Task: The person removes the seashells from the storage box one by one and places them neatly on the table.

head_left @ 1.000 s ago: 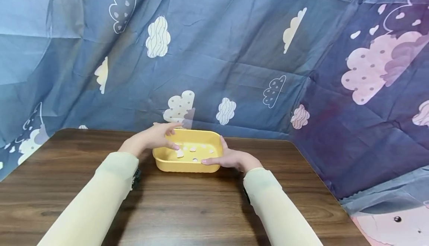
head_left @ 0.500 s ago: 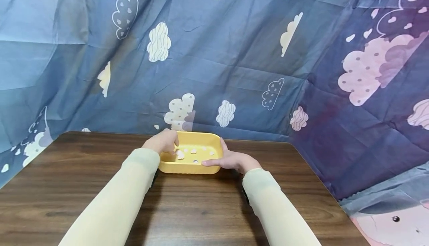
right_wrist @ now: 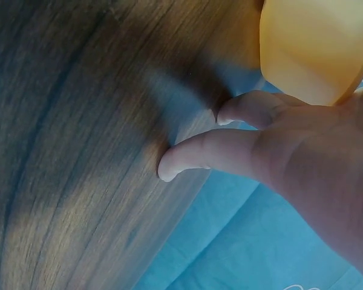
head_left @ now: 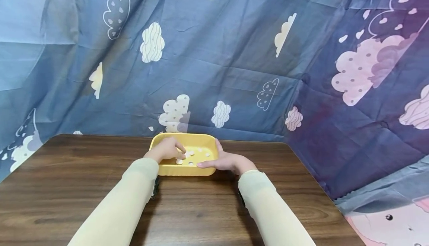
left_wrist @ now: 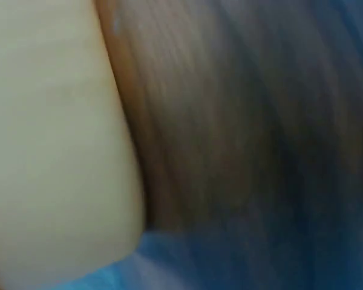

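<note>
Yellow tray: here we are at the tray point(head_left: 186, 171), standing on the bench point(head_left: 194, 208) near the far edge, open top facing up.
Long axis: we see it run from left to right, roughly along the bench's far edge; the ends look alike, so we can call neither one a front.
Right hand: over at the tray's right end we find the right hand point(head_left: 231, 162), spread against the corner, thumb straight along the near rim, other fingers stretched outside and beyond the wall; nothing curls round it. We'd judge that it steadies the tray.
Left hand: and inside the tray's left half, the left hand point(head_left: 168, 149), wrist over the rim, thumb and forefinger bent down at the contents. Whether a piece is pinched there we cannot tell; the left wrist view is too blurred to help. Reaching in from above, we reckon, gets fingertips to the floor.
Between the hands: well apart, the tray's middle separating them.
White pieces: scattered on the tray's floor, one point(head_left: 179, 161) just below the left fingertips, another point(head_left: 207, 155) towards the right end; too small for us to read their direction.
Blue cloth: patterned with clouds, the cloth point(head_left: 207, 63) hangs behind the tray.
</note>
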{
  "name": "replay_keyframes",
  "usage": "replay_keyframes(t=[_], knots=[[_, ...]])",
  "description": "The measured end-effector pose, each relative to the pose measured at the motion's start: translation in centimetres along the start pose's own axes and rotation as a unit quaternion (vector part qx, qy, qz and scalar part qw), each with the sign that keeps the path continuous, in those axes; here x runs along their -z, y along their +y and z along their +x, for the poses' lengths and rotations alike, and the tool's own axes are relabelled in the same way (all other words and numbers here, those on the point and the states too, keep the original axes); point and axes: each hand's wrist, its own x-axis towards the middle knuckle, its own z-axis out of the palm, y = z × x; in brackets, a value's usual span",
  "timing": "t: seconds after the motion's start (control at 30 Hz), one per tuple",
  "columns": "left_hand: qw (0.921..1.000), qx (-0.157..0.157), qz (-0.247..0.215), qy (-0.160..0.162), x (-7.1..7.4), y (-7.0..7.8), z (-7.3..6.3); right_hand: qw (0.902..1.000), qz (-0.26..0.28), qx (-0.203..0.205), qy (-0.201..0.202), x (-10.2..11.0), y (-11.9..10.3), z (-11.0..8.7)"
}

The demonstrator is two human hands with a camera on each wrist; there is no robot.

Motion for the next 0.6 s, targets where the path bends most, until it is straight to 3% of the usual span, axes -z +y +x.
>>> replay_keyframes(t=[0.1, 0.23, 0.4, 0.6], knots=[[0.9951, -0.004, -0.096, -0.019, -0.06, -0.29, 0.01, 1.0000, -0.002, -0.003, -0.001, 0.16, -0.01, -0.03], [0.9882, 0.014, -0.149, -0.036, -0.06, -0.14, 0.06, 0.9999, -0.013, -0.011, 0.000, 0.22, -0.02, -0.02], [0.9866, 0.023, -0.152, -0.057, -0.29, -0.09, 0.21, 0.9998, -0.015, -0.009, 0.004, 0.19, -0.01, -0.02], [0.9901, 0.003, -0.125, -0.063, -0.61, -0.27, 0.21, 0.9998, -0.013, -0.011, 0.002, -0.16, 0.06, 0.12]])
